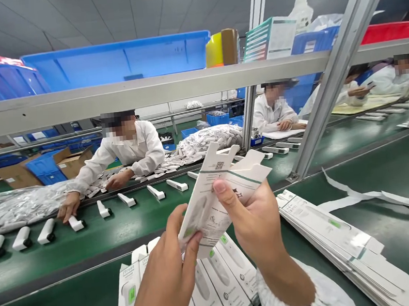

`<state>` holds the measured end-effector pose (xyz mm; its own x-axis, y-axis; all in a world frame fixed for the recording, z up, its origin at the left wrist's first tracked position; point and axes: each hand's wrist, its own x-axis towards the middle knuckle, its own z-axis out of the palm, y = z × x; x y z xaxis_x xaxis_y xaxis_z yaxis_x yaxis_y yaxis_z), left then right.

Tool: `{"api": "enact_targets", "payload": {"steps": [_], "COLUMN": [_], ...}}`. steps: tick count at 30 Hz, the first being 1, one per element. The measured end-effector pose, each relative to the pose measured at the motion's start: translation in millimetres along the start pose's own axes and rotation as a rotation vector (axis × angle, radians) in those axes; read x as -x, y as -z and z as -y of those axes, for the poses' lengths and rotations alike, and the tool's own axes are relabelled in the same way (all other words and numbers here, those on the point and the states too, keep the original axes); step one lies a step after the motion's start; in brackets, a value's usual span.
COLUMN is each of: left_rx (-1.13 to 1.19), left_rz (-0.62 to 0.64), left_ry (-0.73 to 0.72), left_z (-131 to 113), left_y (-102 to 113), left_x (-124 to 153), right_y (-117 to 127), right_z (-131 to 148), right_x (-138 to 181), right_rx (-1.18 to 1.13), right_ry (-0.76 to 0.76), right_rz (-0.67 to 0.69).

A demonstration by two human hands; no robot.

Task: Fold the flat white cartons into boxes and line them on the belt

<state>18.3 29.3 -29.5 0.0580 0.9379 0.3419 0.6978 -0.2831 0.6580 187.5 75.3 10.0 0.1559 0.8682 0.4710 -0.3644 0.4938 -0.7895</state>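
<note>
Both my hands hold one white printed carton (210, 208), tilted up in front of me with its end flaps spread at the top. My left hand (170, 266) pinches its lower left edge between thumb and fingers. Across the upper right part lies the thumb of my right hand (257, 220), its fingers hidden behind the cardboard. Below my hands, a row of formed cartons (218, 283) with green-screen device pictures lies side by side on the green surface. To the right of my right hand rests a stack of flat cartons (346, 245).
A green conveyor (89, 243) carries several white handheld devices (157, 192). Across it, a co-worker (131, 151) in white touches one device. A metal post (329, 91) and shelf rail (147, 91) cross ahead. Paper strips (362, 197) lie at the right.
</note>
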Motion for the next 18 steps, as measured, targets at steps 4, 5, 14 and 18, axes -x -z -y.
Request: {"api": "enact_targets", "payload": {"steps": [4,5,14,18], "left_rx": [0.005,0.005,0.573,0.523], "left_rz": [-0.082,-0.104,-0.398,-0.455], "left_ry": [0.136,0.143,-0.123,-0.162], "left_z": [5.5,6.1,-26.4,-41.2], "left_y": [8.0,9.1,-4.3,-8.3], "left_x": [-1.5,-0.8,19.0,23.2], "right_y": [9.7,11.8,7.8,-2.5], "right_z": [0.5,0.7,5.8,3.2], "right_x": [-10.4,-11.5,21.2,33.5], "right_rx": [-0.076,-0.089,-0.029,0.023], "right_ry": [-0.020,-0.015,-0.096,-0.054], "right_rz": [0.175,0.210,0.749,0.719]}}
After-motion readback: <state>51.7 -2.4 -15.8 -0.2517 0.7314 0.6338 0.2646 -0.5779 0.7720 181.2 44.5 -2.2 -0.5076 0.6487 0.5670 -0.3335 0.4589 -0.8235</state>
